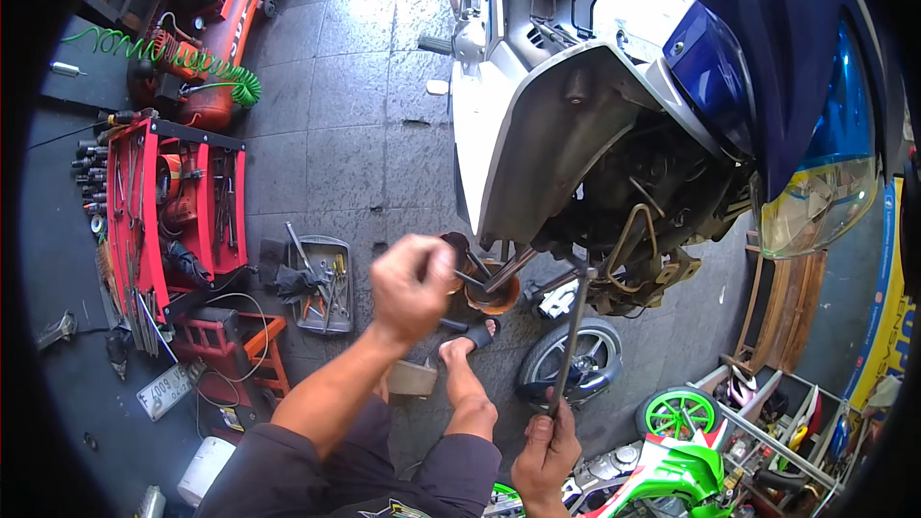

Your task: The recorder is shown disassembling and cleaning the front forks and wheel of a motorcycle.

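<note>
My left hand [411,290] is closed in a fist in front of the motorcycle's front end. A short dark bar shows at its right edge, and I cannot make out whether the fist holds it. My right hand [545,456], lower right, is closed round the near end of a long steel bar [573,350] with a small head at its far end. That head overlaps the motorcycle's underside in the view; contact cannot be judged. Beyond my left hand are a bright metal tube [510,270] and an orange-brown bowl [497,301]. The blue and white motorcycle [566,125] has its dark inner panels exposed.
A loose wheel [573,364] lies below the motorcycle. Left are a grey tool tray [326,317], a red tool cart [144,221] and a red air compressor [230,48]. A green motorcycle [672,475] and a metal rack [782,441] stand at lower right.
</note>
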A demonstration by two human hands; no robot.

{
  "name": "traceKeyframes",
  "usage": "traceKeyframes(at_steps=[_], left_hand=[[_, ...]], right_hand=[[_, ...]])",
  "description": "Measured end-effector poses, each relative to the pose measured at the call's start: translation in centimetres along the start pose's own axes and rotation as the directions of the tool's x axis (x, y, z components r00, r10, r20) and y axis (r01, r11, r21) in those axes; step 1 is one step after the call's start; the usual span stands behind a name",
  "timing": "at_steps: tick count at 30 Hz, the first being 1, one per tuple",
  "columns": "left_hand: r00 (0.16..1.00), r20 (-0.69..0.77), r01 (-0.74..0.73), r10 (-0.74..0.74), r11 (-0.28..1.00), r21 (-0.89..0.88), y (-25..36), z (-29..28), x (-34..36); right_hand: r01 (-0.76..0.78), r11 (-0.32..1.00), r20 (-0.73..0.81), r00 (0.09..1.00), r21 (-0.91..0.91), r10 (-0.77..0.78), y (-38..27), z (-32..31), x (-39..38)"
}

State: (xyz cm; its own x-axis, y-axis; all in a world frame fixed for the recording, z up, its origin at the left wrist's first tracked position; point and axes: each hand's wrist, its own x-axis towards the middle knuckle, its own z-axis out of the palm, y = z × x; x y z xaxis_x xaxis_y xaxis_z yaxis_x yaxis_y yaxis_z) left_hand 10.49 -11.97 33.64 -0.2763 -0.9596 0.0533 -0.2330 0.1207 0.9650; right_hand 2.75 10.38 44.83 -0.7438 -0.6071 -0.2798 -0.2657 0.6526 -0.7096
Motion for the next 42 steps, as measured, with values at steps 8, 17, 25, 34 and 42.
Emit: traceKeyframes(at_steps=[8, 17, 25, 34, 42], left_hand=[[0.776, 0.479, 0.537, -0.411, 0.828, -0.161, 1.6, 8.0, -5.2], [0.928, 0.266, 0.33, -0.262, 0.909, -0.255, 1.3, 5.7, -5.9], [0.984, 0.144, 0.138, -0.101, 0.951, -0.278, 8.9, 3.9, -2.3], [0.944, 0.314, -0.002, 0.098, 0.956, -0.293, 16.5, 6.2, -2.9], [0.936, 0.339, 0.017, 0.097, 0.948, -0.318, 16.0, 6.4, -3.5]], right_hand=[[0.006, 0.991, -0.009, 1.0, -0.136, -0.008, -1.6, 1.4, 0.8], [0.008, 0.997, -0.122, 0.992, -0.078, -0.018, -2.5, 2.3, 1.1], [-0.107, 0.987, -0.041, 0.994, -0.12, 0.102, -0.3, 1.7, -1.0], [0.146, 0.888, -0.095, 0.974, -0.435, -0.207, 1.9, 3.4, -0.1], [-0.052, 0.874, -0.112, 0.994, -0.484, -0.003, 0.5, 5.2, 2.7]])
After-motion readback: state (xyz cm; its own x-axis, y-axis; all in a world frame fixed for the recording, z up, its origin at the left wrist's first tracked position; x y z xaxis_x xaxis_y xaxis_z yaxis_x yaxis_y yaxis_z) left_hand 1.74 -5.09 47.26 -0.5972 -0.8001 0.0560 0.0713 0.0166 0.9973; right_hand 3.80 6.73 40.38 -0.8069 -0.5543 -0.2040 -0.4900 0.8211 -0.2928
